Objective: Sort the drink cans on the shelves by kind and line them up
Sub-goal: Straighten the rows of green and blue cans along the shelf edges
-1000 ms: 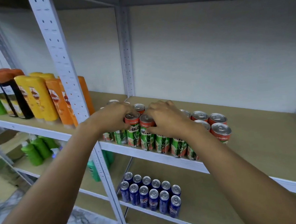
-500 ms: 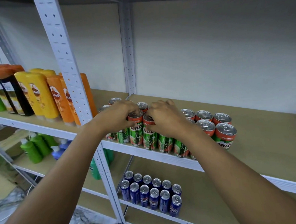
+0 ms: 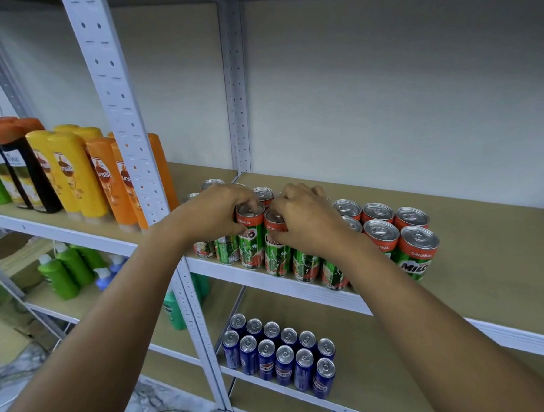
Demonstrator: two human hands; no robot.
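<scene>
Upper shelf (image 3: 487, 257), tan board with a white metal front edge: Milo cans (image 3: 388, 231) are standing in rows that are running from the white perforated upright (image 3: 124, 119) at the left toward the right, the nearest row sitting right at the front edge. Open board is lying to the right of the last can (image 3: 416, 251) and behind the rows up to the pale back wall.

Left hand (image 3: 214, 215): fingers are curling round the top of one near-row Milo can (image 3: 250, 238), gripping it. Right hand (image 3: 306, 219): fingers are curling round the top of the neighbouring can (image 3: 274, 253), gripping it. The two cans are standing upright, just beside each other.

Lower shelf (image 3: 382, 357): blue cans (image 3: 281, 353) are standing in two tidy rows near the front edge, with bare board to their right.

Left bay, same level as the Milo cans: shampoo bottles (image 3: 73, 172) in yellow, orange and black are standing in a row. Below them, green bottles (image 3: 66, 270) are standing on a lower shelf. Marbled floor (image 3: 155, 410) is showing at the bottom.
</scene>
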